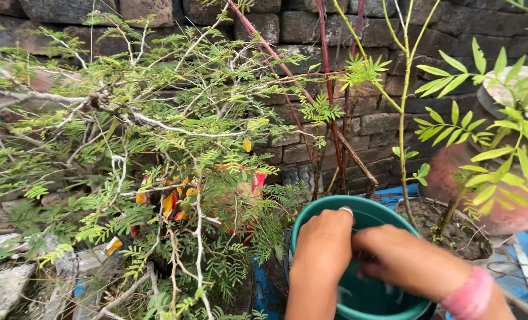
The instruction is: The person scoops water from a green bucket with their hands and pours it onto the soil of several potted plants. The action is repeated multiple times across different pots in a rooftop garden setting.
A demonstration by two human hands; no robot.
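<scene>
Feathery shrub [157, 148] at left. Teal plastic bucket [329, 210] low centre: light, stiff, rim best for gripping. Left hand [326, 243] curled over its near rim; right hand [394, 258] inside, grasp unclear. Clay pot [483, 178] at right.

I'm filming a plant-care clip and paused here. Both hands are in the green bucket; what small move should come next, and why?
Probably lift the cupped hands out toward the feathery plant on the left. The left hand rests on the bucket rim, and the right hand reaches inside, where there seems to be water. The plant stands right beside the bucket.
</scene>
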